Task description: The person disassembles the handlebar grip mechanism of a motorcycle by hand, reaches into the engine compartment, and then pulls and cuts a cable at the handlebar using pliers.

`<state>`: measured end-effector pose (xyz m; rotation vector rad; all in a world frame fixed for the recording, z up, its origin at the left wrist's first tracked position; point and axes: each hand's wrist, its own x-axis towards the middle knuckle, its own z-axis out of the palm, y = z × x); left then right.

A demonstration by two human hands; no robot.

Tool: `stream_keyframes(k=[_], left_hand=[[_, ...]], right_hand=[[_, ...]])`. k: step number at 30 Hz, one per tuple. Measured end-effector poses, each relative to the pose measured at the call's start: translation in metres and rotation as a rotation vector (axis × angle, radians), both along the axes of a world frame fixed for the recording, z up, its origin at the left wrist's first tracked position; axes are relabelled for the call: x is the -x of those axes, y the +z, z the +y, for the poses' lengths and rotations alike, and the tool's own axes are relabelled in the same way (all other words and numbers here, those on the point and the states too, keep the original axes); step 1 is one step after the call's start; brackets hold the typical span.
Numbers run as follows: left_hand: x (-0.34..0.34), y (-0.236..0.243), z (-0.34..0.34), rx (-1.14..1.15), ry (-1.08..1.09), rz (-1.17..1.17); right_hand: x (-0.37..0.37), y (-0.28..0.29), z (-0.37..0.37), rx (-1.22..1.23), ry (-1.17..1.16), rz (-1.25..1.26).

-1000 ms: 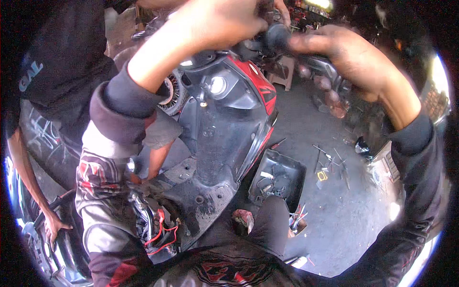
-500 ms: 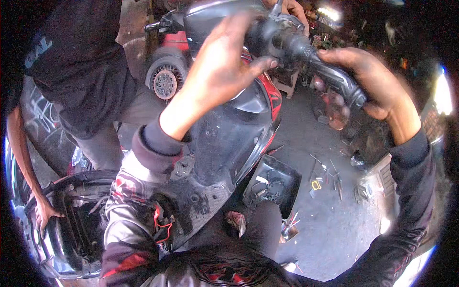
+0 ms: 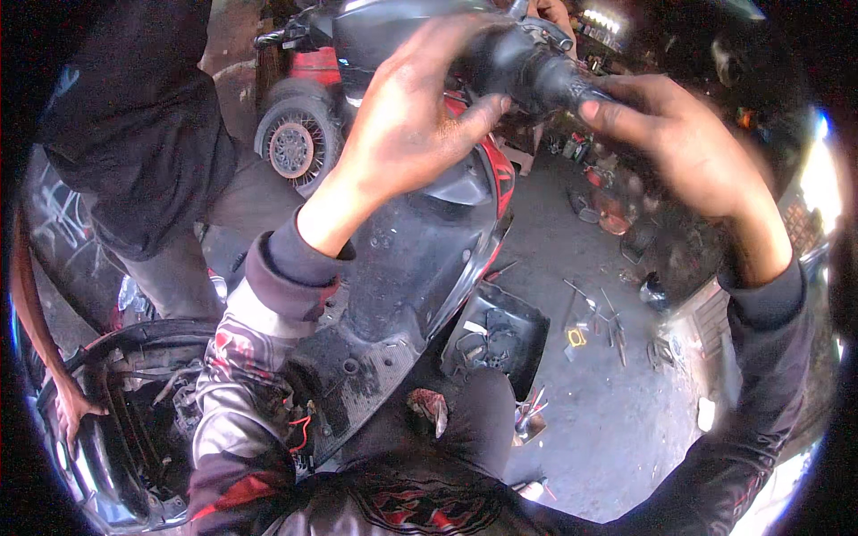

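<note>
My left hand (image 3: 407, 134) is wrapped round the black switch housing (image 3: 505, 62) at a scooter's handlebar, thumb underneath; its fingertips are blurred. My right hand (image 3: 675, 147) grips the black rubber handlebar grip (image 3: 572, 89), thumb along it, covering much of it. The black scooter body (image 3: 393, 259), with red trim, stretches below my hands. Another person's hand (image 3: 552, 16) is at the top of the handlebar, behind the lever.
A person in dark clothing (image 3: 134, 161) stands left, a hand on the open seat compartment (image 3: 112, 420). Behind are a spoked wheel (image 3: 290, 152) and parts. On the floor lie a black tray (image 3: 514, 335), scattered tools (image 3: 603, 322) and a crumpled rag (image 3: 427, 406).
My left hand has come down and right from the top onto the housing, turning thumb-inward. The handlebar swung into fuller view; my right hand shifted along it, its thumb now higher on the grip.
</note>
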<state>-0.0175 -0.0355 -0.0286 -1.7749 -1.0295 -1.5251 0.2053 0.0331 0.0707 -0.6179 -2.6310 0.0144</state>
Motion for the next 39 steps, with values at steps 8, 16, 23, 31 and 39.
stream_keyframes(k=[8,16,23,31,39], left_hand=[[-0.004,-0.011,0.007,-0.013,-0.044,-0.092],[-0.01,-0.005,0.004,-0.045,0.249,0.163],[-0.009,0.002,0.014,-0.129,0.15,0.055],[-0.008,0.007,0.009,-0.057,0.119,0.09],[-0.005,0.021,0.002,-0.008,0.063,0.17]], right_hand=[[-0.001,-0.001,0.005,0.428,0.015,0.034],[-0.003,-0.001,0.01,0.48,0.048,0.043],[-0.004,0.003,0.011,0.462,0.041,-0.022],[-0.002,-0.003,0.012,0.473,0.058,0.063],[-0.003,-0.005,0.015,0.45,0.064,0.061]])
